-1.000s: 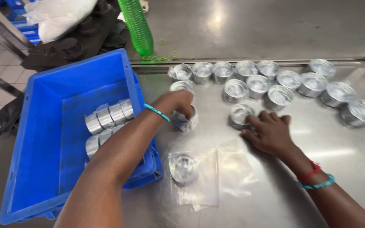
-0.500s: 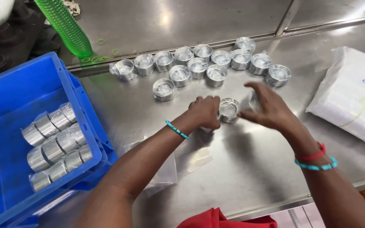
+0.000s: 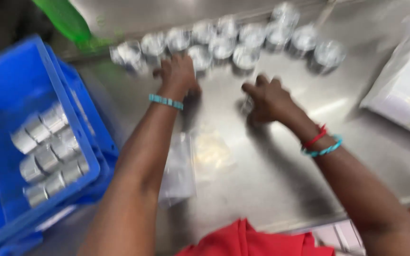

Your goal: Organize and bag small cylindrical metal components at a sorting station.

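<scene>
**Two hands among small metal cups on a steel table**

The cups (image 3: 224, 45) are small, round, shiny silver pieces, open at the top, standing close together in a loose double row along the far side of the steel table (image 3: 281, 180). The picture is blurred, so finer detail is lost.

The left hand (image 3: 179, 73) lies palm down at the near edge of that row, its fingers reaching in among the cups; whether they grip one cannot be told. The right hand (image 3: 269, 97) sits a little nearer, just short of the row, fingers curled loosely inward. A small shiny piece (image 3: 246, 105) shows at its fingertips, but the blur hides whether it is held.

More silver cups (image 3: 48, 156) lie in rows inside a blue crate (image 3: 5, 80) at the left. Clear plastic bags (image 3: 191, 161) lie flat on the table between the forearms.
</scene>
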